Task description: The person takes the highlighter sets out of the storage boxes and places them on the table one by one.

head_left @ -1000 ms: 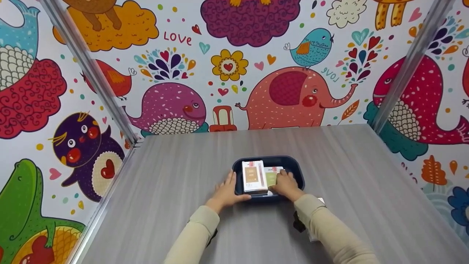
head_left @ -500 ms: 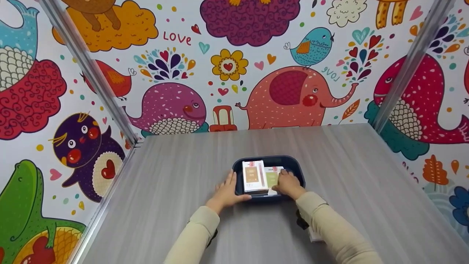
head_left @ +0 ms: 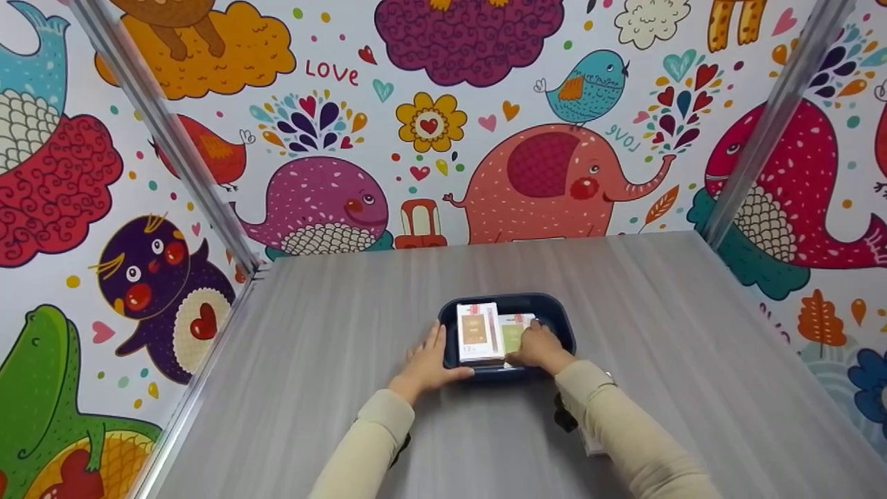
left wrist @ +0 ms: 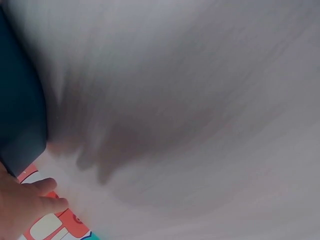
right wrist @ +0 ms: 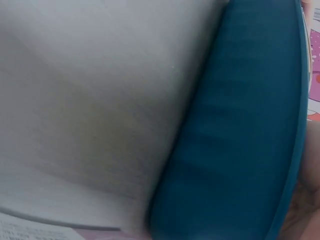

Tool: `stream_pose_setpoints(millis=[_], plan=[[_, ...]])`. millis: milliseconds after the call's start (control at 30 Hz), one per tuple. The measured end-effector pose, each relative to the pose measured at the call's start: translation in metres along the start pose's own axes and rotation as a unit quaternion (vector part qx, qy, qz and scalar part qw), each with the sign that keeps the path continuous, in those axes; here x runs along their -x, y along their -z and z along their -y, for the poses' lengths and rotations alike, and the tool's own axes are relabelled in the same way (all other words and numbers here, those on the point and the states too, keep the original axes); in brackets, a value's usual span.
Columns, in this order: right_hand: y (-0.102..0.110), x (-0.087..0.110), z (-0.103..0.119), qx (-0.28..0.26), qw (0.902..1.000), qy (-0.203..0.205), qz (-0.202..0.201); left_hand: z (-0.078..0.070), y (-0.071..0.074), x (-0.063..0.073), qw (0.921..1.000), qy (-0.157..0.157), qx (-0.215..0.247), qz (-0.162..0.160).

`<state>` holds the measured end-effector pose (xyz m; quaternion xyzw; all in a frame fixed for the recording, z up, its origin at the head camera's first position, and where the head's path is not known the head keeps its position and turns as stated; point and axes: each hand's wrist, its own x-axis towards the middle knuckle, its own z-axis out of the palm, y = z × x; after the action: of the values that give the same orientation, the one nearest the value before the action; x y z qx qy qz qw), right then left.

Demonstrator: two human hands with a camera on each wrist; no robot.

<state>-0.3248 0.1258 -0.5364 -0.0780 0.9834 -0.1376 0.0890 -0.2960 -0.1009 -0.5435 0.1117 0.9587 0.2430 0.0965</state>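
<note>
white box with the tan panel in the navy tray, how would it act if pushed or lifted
The white box with the tan panel probably stays stiff when gripped: its edges look straight. Its flat faces make rolling unlikely. Pushed sideways, it would likely stop against the green-paneled box or the navy tray wall.

The tray (head_left: 513, 375) is dark navy blue in the head view, while in the wrist views it looks teal. The first box (head_left: 477, 331) is white with a tan-orange panel and small red marks; the second box (head_left: 512, 336) is white with a pale green panel. The worktop (head_left: 332, 346) is grey, faintly streaked. Both sleeves (head_left: 367, 440) are plain cream.
</note>
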Motion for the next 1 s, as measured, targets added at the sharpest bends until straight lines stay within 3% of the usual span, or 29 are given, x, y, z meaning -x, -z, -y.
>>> stream_pose_setpoints(millis=[133, 700, 1000], plan=[[0.0009, -0.0015, 0.0014, 0.000, 1.0000, 0.003, 0.009, 0.0010, 0.0003, -0.0001, 1.0000, -0.001, 0.003, -0.003], [-0.0027, -0.0029, 0.0063, -0.072, 0.9962, -0.036, -0.035, 0.0009, -0.0021, 0.0006, 0.9999, -0.009, -0.003, -0.008], [-0.0034, -0.0066, 0.0030, -0.081, 0.9952, -0.047, -0.031, 0.0026, -0.0026, -0.0008, 0.9998, -0.012, -0.009, -0.009]])
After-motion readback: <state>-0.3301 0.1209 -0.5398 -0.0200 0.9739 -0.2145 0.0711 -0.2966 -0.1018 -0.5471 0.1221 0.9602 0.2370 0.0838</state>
